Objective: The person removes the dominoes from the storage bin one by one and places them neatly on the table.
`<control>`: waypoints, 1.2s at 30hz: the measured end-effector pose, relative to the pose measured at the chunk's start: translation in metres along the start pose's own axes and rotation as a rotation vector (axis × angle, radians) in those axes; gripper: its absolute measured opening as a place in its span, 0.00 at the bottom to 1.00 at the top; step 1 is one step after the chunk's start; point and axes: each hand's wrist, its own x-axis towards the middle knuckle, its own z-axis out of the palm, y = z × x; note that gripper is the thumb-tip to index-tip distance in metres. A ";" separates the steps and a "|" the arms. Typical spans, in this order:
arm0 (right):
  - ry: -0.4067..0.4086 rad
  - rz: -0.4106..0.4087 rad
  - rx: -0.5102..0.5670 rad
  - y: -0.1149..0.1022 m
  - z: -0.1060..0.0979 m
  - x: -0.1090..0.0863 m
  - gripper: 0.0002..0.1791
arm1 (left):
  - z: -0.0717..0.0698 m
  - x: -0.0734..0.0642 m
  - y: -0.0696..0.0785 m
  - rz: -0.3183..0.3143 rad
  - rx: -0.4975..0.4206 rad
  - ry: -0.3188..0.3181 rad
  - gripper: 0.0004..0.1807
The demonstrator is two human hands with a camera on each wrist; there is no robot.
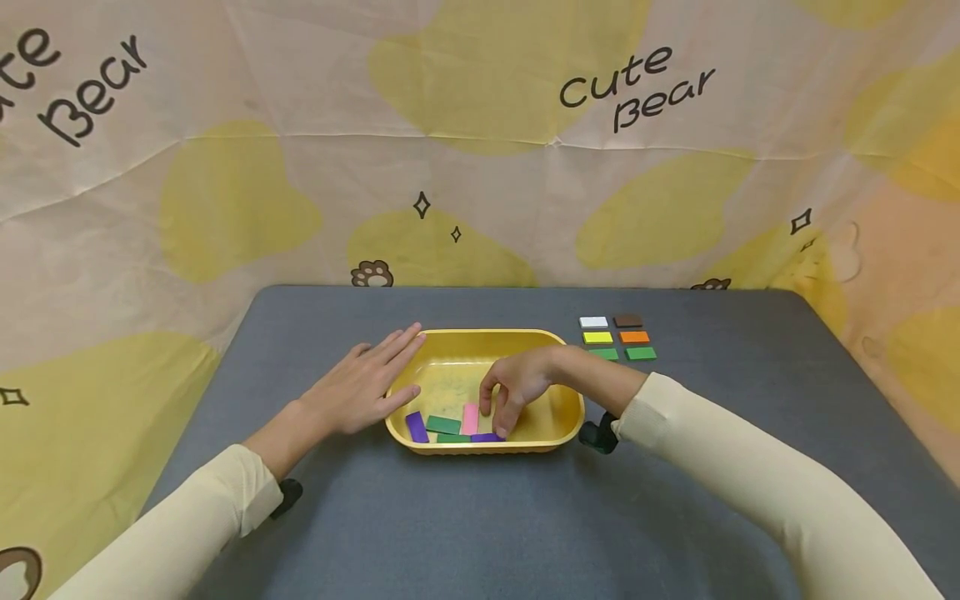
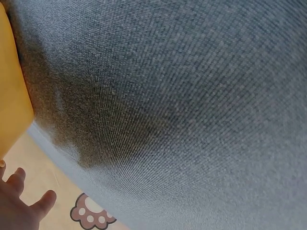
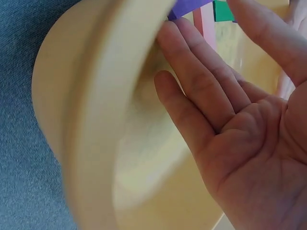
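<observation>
A yellow plastic basin (image 1: 480,448) sits on the table with several thin coloured blocks near its front wall. Among them are a purple block (image 1: 417,427), a green block (image 1: 443,425), a pink block (image 1: 470,419) and another purple block (image 1: 487,437). My left hand (image 1: 375,379) rests on the basin's left rim with fingers extended. Inside the basin, my right hand (image 1: 521,383) reaches down, its fingertips at the right end of the second purple block (image 3: 189,6). In the right wrist view the thumb stands apart from the fairly straight fingers.
Behind the basin on the right, several flat blocks lie in two columns: white (image 1: 593,322), brown (image 1: 627,321), yellow (image 1: 597,337), orange (image 1: 634,337) and green (image 1: 641,353). A printed cloth (image 1: 480,208) hangs behind the grey table (image 1: 480,525).
</observation>
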 end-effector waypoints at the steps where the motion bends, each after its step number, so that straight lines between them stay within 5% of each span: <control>1: 0.003 0.003 -0.004 -0.001 0.001 0.000 0.20 | 0.000 0.000 0.000 0.000 0.001 0.000 0.42; 24: 0.083 0.065 -0.283 -0.023 0.012 0.016 0.09 | -0.002 0.000 0.001 -0.004 -0.001 -0.004 0.42; 36: 0.056 0.052 -0.298 -0.027 0.014 0.017 0.07 | -0.001 0.000 0.001 -0.004 0.003 -0.007 0.42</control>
